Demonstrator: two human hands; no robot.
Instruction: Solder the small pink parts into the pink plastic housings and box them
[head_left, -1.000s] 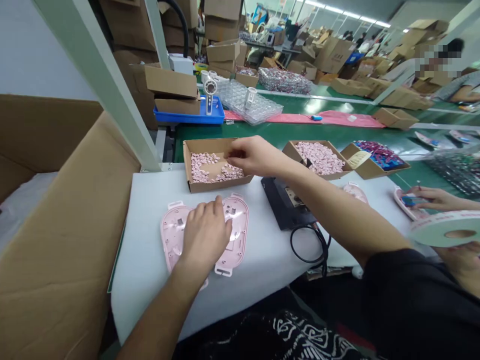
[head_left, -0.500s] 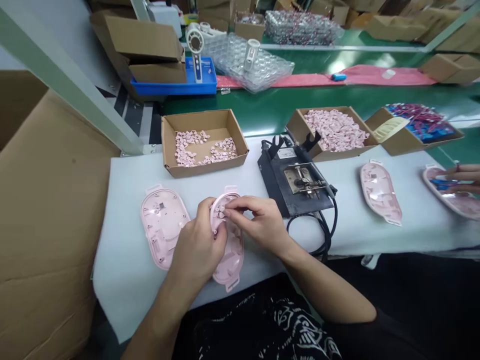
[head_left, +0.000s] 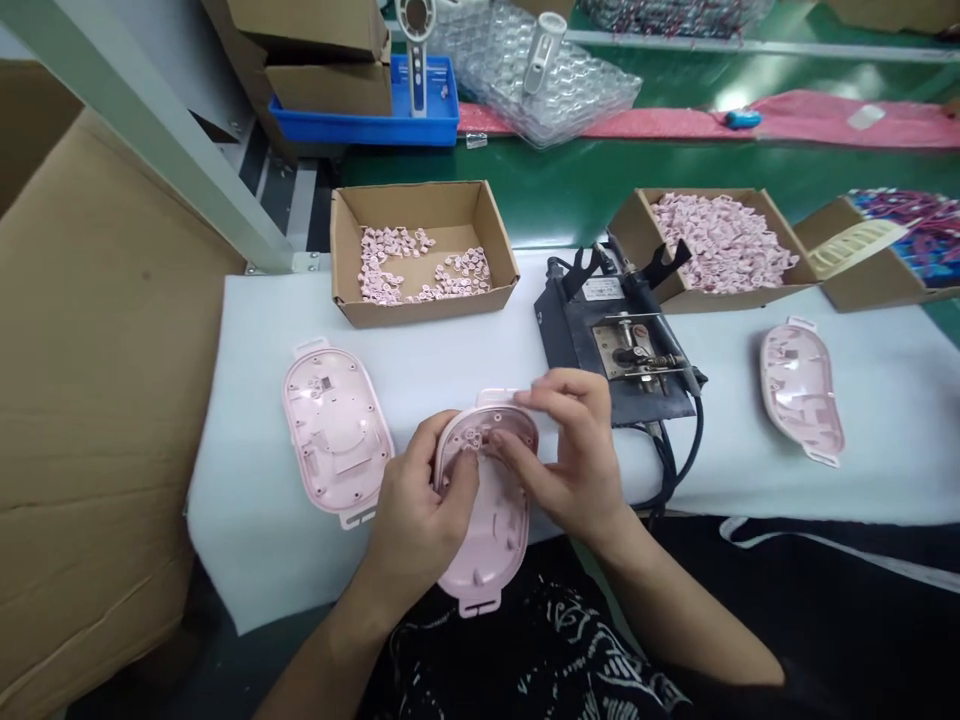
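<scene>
Head view: left hand (head_left: 416,520) gripped the pink shell (head_left: 491,520) by its left edge, thumb inside the hollow. The shell was a glossy moulded plastic oval with tabs at both ends, held tilted over the near edge of the white foam mat (head_left: 450,350). Right hand (head_left: 574,460) pinched the shell's top rim, fingers curled; couldn't tell if a small part sat between them. A second shell (head_left: 334,425) lay flat to the left. A cardboard box (head_left: 424,250) behind held small pink pieces. A black metal fixture (head_left: 622,350) sat to the right.
</scene>
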